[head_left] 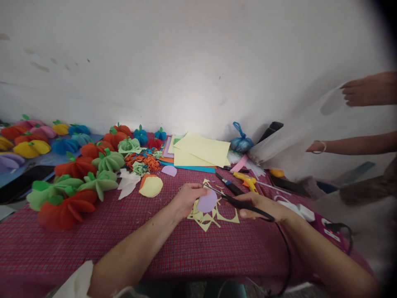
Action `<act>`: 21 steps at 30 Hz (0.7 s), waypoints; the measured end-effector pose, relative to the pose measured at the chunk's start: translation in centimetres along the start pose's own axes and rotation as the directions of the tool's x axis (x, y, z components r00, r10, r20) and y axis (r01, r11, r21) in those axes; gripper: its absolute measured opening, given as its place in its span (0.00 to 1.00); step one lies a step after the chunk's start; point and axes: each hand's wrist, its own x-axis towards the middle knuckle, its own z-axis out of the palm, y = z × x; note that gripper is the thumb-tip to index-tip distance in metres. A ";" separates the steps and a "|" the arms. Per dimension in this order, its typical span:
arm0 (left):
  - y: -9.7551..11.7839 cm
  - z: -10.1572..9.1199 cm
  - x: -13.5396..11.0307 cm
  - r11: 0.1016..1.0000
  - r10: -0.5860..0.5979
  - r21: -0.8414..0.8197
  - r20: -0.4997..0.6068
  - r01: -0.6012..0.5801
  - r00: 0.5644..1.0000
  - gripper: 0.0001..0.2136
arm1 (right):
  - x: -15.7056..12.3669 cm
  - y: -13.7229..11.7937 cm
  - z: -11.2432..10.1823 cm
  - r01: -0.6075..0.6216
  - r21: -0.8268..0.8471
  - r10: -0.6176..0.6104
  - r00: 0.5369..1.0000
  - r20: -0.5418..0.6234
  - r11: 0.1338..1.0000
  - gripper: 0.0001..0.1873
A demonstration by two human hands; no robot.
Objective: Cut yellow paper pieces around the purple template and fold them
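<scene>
My left hand (190, 198) is closed, pinching the edge of a round piece of light purple paper (207, 203). My right hand (263, 203) grips a pair of scissors (245, 204) by their black handles. The blades point left and lie along the upper edge of the purple piece; whether they touch it is hard to tell. Beneath both lie pale yellow paper scraps (229, 218) with curved cut edges. Left of my left hand rest yellow paper circles (151, 187) over orange ones, and a purple half-round piece (169, 170) lies farther back.
Colourful paper pumpkins (107, 159) crowd the left side. Yellow sheets (201, 151) are stacked by the wall. A yellow glue gun (246, 181) and a power strip (331, 231) lie right. Another person's hands (369, 89) hold a translucent plastic bag (304, 124).
</scene>
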 end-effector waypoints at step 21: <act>0.3 0.3 -0.3 0.997 -0.071 0.019 -0.013 0.071 0.997 0.09 | 0.3 -0.7 -0.5 -0.013 -0.035 0.013 1.000 0.005 0.999 0.28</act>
